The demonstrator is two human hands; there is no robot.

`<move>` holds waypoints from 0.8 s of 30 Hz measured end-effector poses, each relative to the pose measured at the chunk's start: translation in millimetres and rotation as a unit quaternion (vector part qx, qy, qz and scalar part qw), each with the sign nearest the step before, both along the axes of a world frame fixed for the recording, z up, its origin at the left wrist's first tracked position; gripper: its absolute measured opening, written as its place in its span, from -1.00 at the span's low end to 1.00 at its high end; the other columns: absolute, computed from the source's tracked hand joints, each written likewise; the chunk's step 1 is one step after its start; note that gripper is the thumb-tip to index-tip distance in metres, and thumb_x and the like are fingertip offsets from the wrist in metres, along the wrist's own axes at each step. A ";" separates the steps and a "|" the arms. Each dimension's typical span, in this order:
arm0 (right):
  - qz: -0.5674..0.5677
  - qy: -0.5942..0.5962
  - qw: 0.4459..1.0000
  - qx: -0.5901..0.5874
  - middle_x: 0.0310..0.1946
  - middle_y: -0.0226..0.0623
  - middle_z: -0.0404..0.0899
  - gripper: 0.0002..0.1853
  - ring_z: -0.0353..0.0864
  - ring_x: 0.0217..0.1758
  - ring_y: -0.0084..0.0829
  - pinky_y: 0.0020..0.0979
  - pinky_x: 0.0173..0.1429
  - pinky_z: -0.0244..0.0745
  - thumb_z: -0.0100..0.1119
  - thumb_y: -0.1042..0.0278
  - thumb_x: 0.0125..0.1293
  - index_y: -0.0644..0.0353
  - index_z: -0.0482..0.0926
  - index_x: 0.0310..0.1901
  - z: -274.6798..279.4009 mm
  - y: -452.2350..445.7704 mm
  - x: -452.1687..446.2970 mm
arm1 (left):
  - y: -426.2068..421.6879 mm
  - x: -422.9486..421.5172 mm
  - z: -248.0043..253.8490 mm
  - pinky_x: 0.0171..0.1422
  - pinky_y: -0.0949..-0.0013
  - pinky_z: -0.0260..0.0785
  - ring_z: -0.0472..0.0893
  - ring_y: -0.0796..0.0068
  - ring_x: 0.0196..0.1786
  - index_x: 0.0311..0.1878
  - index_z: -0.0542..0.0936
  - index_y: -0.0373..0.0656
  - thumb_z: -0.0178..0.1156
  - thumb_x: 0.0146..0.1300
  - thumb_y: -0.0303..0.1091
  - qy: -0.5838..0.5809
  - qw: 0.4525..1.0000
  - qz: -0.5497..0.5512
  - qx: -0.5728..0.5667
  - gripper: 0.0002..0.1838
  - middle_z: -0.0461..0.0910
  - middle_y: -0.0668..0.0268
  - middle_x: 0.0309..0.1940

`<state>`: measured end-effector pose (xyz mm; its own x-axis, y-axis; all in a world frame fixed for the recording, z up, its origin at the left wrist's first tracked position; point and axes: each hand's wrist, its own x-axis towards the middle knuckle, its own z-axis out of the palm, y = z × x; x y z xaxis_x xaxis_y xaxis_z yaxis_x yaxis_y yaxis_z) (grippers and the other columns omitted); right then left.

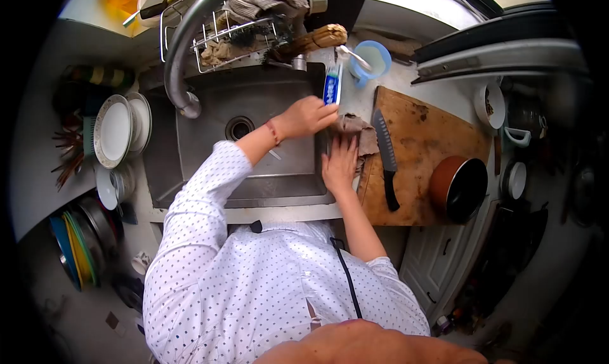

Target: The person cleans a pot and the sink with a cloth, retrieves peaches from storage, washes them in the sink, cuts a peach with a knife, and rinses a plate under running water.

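Note:
My left hand [309,118], with a red bracelet at the wrist, reaches across the sink [209,136] to its right rim. Its fingers are closed at the lower end of a blue-and-white toothpaste tube [330,88]; the grip itself is partly hidden. On the strip of counter right of the sink, my right hand [341,163] lies flat, fingers spread, against a crumpled brown cloth [367,139]. Just right of the cloth, a black-handled knife [386,151] rests on the wooden cutting board [419,136].
A blue cup [373,58] with a white toothbrush [355,57] stands behind the board. The brown pot [451,188] sits on the board's right side. The curved faucet [174,66] arches over the sink. Plates [113,130] stand at left, and a wire rack [219,44] is behind.

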<state>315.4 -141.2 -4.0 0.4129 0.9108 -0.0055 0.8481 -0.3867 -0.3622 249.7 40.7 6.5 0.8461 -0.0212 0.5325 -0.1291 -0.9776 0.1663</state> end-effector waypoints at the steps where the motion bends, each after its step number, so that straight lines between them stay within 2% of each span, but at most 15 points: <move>1: 0.002 0.010 1.000 -0.027 0.12 0.06 0.18 -0.55 0.05 0.21 0.12 -0.04 0.27 -0.06 -0.05 0.24 0.17 0.22 0.30 0.09 -0.3 8.8 4.8 | 0.6 -15.5 0.2 -0.38 0.42 0.28 0.40 0.42 -0.46 -0.31 0.44 -0.16 0.06 -0.07 -0.38 0.001 1.000 0.001 -0.002 -0.80 0.44 0.30 -0.23; 3: 0.002 0.019 0.998 -0.059 0.10 0.07 0.20 -0.54 0.07 0.19 0.13 -0.02 0.26 -0.05 -0.04 0.22 0.16 0.22 0.31 0.09 1.2 28.2 15.7 | -3.4 -42.7 8.9 -0.37 0.38 0.32 0.43 0.38 -0.44 -0.27 0.44 -0.21 0.11 -0.11 -0.45 -0.045 0.997 -0.014 -0.056 -0.75 0.45 0.25 -0.18; 5: 0.058 0.007 0.992 -0.113 0.04 0.10 0.26 -0.53 0.06 0.18 0.15 -0.01 0.25 -0.06 -0.06 0.15 0.18 0.22 0.32 0.08 1.3 62.0 32.2 | -10.9 -68.6 17.6 -0.37 0.37 0.33 0.45 0.37 -0.43 -0.26 0.44 -0.22 0.13 -0.13 -0.49 -0.056 0.995 0.013 -0.081 -0.73 0.45 0.24 -0.17; 7: 0.107 -0.030 0.993 -0.041 -0.03 0.11 0.31 -0.57 0.09 0.16 0.14 0.00 0.23 -0.03 -0.05 0.15 0.18 0.23 0.38 0.02 -8.1 93.6 45.3 | -25.4 -95.3 25.8 -0.37 0.34 0.35 0.47 0.34 -0.42 -0.23 0.43 -0.24 0.16 -0.18 -0.54 -0.057 0.987 0.068 -0.134 -0.67 0.45 0.21 -0.16; 8: 0.117 -0.053 0.992 0.016 0.02 0.07 0.28 -0.56 0.09 0.16 0.12 0.01 0.21 0.01 -0.01 0.16 0.15 0.19 0.37 0.03 -10.8 110.9 49.4 | -33.1 -106.7 29.3 -0.37 0.33 0.35 0.48 0.33 -0.42 -0.21 0.42 -0.24 0.17 -0.20 -0.55 -0.048 0.981 0.093 -0.161 -0.64 0.46 0.20 -0.16; 12: 0.131 -0.068 0.988 0.048 0.03 -0.04 0.28 -0.56 0.10 0.16 0.07 -0.03 0.19 0.06 0.03 0.16 0.11 0.14 0.37 0.02 -21.4 167.9 61.8 | -68.2 -136.9 23.0 -0.35 0.34 0.36 0.49 0.30 -0.40 -0.18 0.41 -0.24 0.19 -0.24 -0.57 -0.034 0.968 0.176 -0.176 -0.58 0.46 0.19 -0.15; 14: 0.123 -0.030 0.991 0.044 0.01 -0.11 0.29 -0.58 0.06 0.22 -0.01 -0.06 0.11 0.21 0.05 0.16 0.08 0.04 0.38 0.01 -20.3 184.7 65.6 | -83.0 -144.3 20.7 -0.34 0.34 0.36 0.50 0.28 -0.38 -0.17 0.41 -0.23 0.20 -0.29 -0.59 -0.029 0.953 0.230 -0.195 -0.54 0.47 0.19 -0.16; 17: 0.114 -0.048 0.992 0.022 0.00 -0.16 0.30 -0.61 0.03 0.24 -0.02 -0.04 0.02 0.28 0.05 0.13 0.08 0.01 0.40 -0.03 -22.8 192.9 68.0 | -96.8 -148.7 23.1 -0.33 0.34 0.35 0.49 0.27 -0.37 -0.18 0.41 -0.23 0.19 -0.29 -0.60 -0.006 0.947 0.243 -0.212 -0.55 0.47 0.19 -0.17; 19: 0.119 -0.070 0.989 0.057 0.00 -0.18 0.30 -0.62 0.04 0.24 -0.01 -0.01 -0.02 0.30 0.04 0.10 0.09 -0.03 0.41 -0.04 -34.6 192.1 71.8 | -101.0 -147.7 26.0 -0.33 0.34 0.35 0.49 0.27 -0.37 -0.17 0.41 -0.24 0.19 -0.29 -0.60 0.014 0.946 0.239 -0.218 -0.54 0.47 0.19 -0.17; 23: 0.131 -0.036 0.990 0.033 0.08 -0.20 0.24 -0.55 -0.01 0.26 -0.04 0.00 0.09 0.18 0.01 0.10 0.13 -0.02 0.31 0.07 -31.0 177.1 77.1 | -95.4 -139.3 37.4 -0.32 0.34 0.34 0.49 0.26 -0.37 -0.17 0.41 -0.25 0.18 -0.30 -0.61 0.002 0.952 0.235 -0.199 -0.53 0.47 0.19 -0.17; 24: 0.130 -0.053 0.988 0.069 0.10 -0.19 0.22 -0.49 0.00 0.27 -0.05 0.01 0.17 0.07 0.01 0.10 0.13 0.02 0.26 0.12 -34.3 165.0 74.3 | -94.5 -137.7 37.9 -0.32 0.34 0.34 0.49 0.27 -0.38 -0.16 0.42 -0.24 0.17 -0.31 -0.62 -0.005 0.953 0.240 -0.183 -0.52 0.48 0.19 -0.16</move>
<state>389.6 23.8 -38.2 0.1570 0.9750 0.1572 0.9480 -0.1042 -0.3006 112.1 -53.8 44.3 0.7065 0.5559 0.4379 0.3149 -0.8011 0.5089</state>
